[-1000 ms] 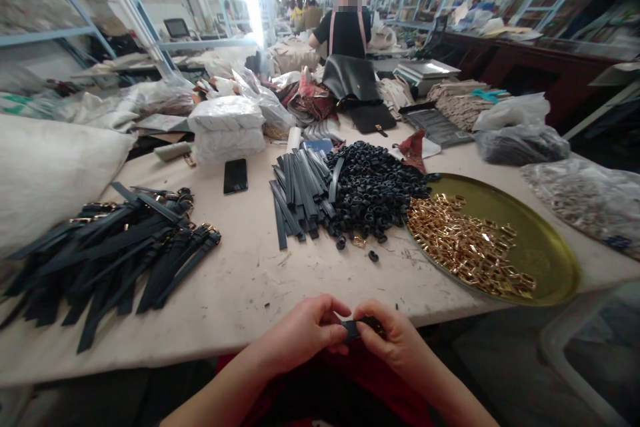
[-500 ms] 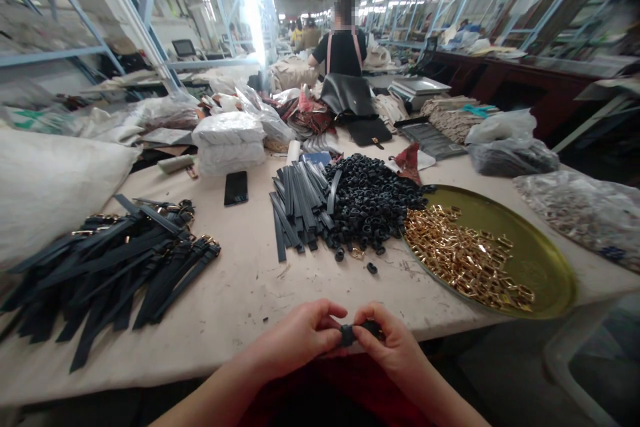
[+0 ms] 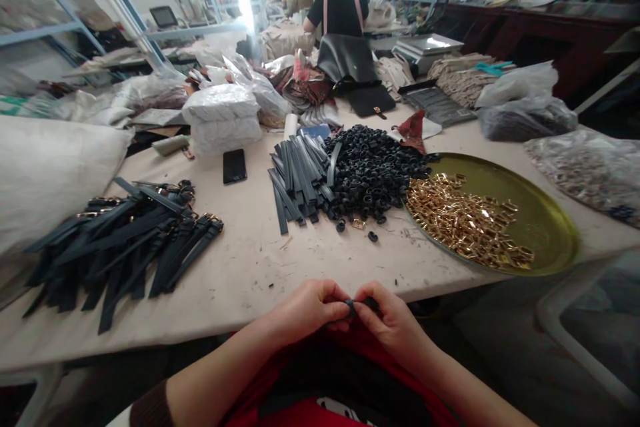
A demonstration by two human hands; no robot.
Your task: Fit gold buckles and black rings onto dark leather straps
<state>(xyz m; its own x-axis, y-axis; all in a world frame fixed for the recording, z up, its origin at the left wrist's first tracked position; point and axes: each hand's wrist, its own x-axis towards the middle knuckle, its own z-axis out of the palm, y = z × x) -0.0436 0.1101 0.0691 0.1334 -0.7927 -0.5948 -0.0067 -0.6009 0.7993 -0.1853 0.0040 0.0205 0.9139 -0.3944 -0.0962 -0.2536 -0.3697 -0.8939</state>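
1. The left hand (image 3: 307,310) and the right hand (image 3: 393,320) meet just off the near edge of the worn white worktable (image 3: 250,273), above a red garment (image 3: 300,407) on the person's lap.
2. Between them sits a small dark strap piece (image 3: 356,307); the left thumb and fingers are pinched on its left end, and the right fingers are closed over its right end. Most of the piece is hidden by the fingertips.
3. On the table straight ahead lies a bundle of flat dark leather strips (image 3: 297,180), touching a heap of small black loops (image 3: 373,173) on its right.
4. A few stray loops lie just in front of that heap, near a small gold piece.
5. To the right, a round brass-coloured tray (image 3: 545,213) holds a pile of shiny gold metal buckles (image 3: 463,223); the tray's left rim is just beside the loop heap.
6. To the left lies a spread pile of dark straps fitted with buckles (image 3: 120,240).
7. A black phone (image 3: 235,165) lies flat beyond the strips, near stacked white plastic-wrapped packets (image 3: 223,117).
8. Far up the table a person in a black top with pink apron straps (image 3: 340,7) stands facing away.
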